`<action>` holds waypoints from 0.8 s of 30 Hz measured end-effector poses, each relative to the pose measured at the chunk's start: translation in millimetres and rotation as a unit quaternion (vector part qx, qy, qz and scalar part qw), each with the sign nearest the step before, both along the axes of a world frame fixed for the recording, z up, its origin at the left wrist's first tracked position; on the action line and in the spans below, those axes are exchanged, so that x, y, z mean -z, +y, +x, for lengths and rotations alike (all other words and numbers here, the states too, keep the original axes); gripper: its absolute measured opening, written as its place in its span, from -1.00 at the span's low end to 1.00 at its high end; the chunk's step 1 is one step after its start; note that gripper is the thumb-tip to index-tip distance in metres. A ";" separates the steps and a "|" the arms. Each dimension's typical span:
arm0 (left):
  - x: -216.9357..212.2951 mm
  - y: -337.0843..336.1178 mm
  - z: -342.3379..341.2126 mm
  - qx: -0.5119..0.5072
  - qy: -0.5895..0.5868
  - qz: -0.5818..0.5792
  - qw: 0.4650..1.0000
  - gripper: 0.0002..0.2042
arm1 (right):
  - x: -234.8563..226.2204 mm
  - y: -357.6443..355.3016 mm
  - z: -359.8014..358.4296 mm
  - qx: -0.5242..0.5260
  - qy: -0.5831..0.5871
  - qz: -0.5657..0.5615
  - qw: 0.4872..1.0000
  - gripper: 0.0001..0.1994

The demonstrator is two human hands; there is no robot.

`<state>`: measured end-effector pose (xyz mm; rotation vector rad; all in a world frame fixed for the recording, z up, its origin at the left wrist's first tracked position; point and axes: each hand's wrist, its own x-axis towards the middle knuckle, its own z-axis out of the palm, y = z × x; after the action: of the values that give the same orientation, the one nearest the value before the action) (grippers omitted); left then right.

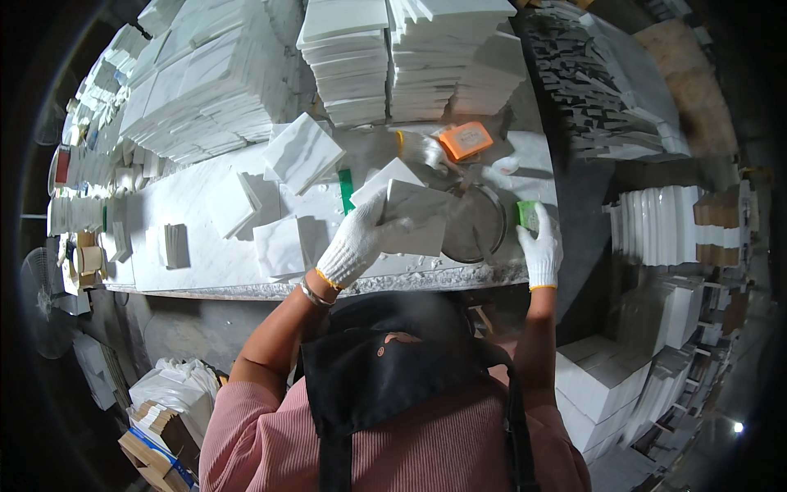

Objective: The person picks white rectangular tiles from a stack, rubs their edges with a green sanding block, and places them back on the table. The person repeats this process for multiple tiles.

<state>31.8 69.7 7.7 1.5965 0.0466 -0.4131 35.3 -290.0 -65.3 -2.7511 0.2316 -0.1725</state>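
My left hand (357,243), in a white knit glove, grips the left side of a white marble tile (420,220), held tilted over the worktable. Another tile (392,178) shows partly behind it. On the right, my gloved right hand (542,252) is closed round a small green block (527,214); its lower part is hidden by the fingers. Between the hands lies a round, dusty metal disc (484,223), partly covered by the held tile. Beyond it are an orange block (465,141) and a loose white glove (422,148).
Tall stacks of marble tiles (346,70) line the worktable's (188,209) far side. Loose tiles (304,153) and a green strip (345,191) lie left of centre. White rubble runs along the front edge. More tiles (656,225) and white boxes (602,369) stand at right.
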 end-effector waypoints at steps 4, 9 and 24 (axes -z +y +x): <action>8.9 -0.4 -12.8 -0.056 -0.141 0.282 0.947 -0.34 | -20.7 16.1 -10.2 0.043 -0.074 0.343 0.936 -0.40; -23.6 11.7 -6.6 0.057 -0.169 0.415 0.892 -0.02 | -41.1 83.9 -26.9 0.085 0.051 0.693 0.714 -0.47; 32.0 11.4 26.9 0.196 -0.382 0.465 0.774 -0.06 | -51.6 158.5 -25.5 0.010 0.043 0.484 0.874 -0.35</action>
<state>58.7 81.1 -24.3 2.6751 -0.8469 0.0168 9.8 -131.5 -13.7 -1.7524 0.2733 0.0595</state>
